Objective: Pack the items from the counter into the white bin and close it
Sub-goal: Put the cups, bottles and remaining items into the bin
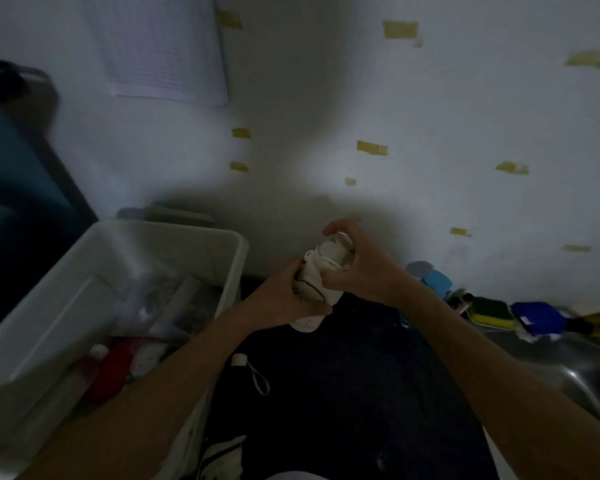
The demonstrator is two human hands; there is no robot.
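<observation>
White cloth with thin dark lines is rolled into a small bundle (pixel 315 271), and both hands hold it up over the dark counter (pixel 343 382), just to the right of the white bin (pixel 174 231). The room is dim and the picture is blurry, so I cannot tell what the bundle really is. Most of it is hidden by the hands.

The left hand (pixel 284 297) grips the lower part, with its fingers curled tight round the cloth. The right hand (pixel 359 268) grips the top part, fingers bent over it and close together. The fingertips on the far side are hidden.

The bin is open, and the left arm covers its near side. Inside lie a red thing (pixel 113 370) and some clear bags (pixel 174 299), too blurry to name.

On the counter, beside the bin, a small dark thing with a white cap and a loop of string (pixel 248 363) peeks out. More white cloth (pixel 222 459) is cut off at the bottom edge.

By the wall on the right sit a yellow and green sponge (pixel 492 311) and a blue thing (pixel 537 318), next to a metal sink (pixel 568 365) that runs out of the picture.
</observation>
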